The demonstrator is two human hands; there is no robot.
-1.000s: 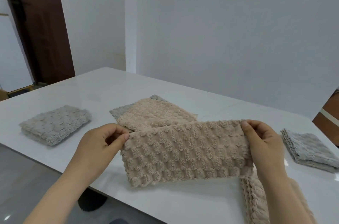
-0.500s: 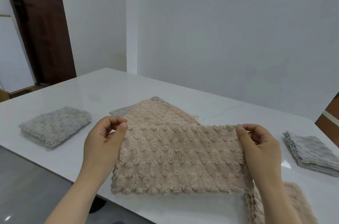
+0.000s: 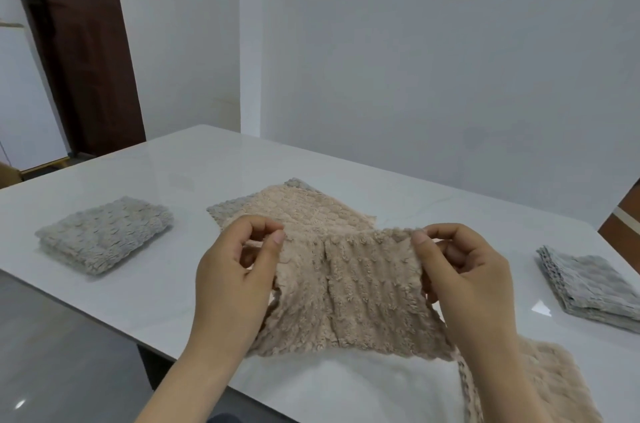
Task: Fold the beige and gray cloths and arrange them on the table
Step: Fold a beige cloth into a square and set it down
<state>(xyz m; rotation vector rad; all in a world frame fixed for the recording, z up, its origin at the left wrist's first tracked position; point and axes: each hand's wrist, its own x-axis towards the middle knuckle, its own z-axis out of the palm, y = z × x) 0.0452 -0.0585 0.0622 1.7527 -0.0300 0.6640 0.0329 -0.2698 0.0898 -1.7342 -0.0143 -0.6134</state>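
Over the near edge of the white table [image 3: 166, 166], the held beige cloth [image 3: 346, 294] hangs bunched between both hands, with its top edge up at the fingers and the rest sagging below. Left hand [image 3: 232, 273] pinches the top left corner between thumb and forefinger, and right hand [image 3: 467, 280] pinches the top right the same way. Mid-table, a second beige cloth [image 3: 311, 211] lies over a flat gray cloth [image 3: 225, 213]. There's a left folded gray cloth [image 3: 104, 235] at the table's left end, a right folded gray cloth [image 3: 588, 287] at its right end, and a third beige cloth [image 3: 554, 384] at the near right corner.
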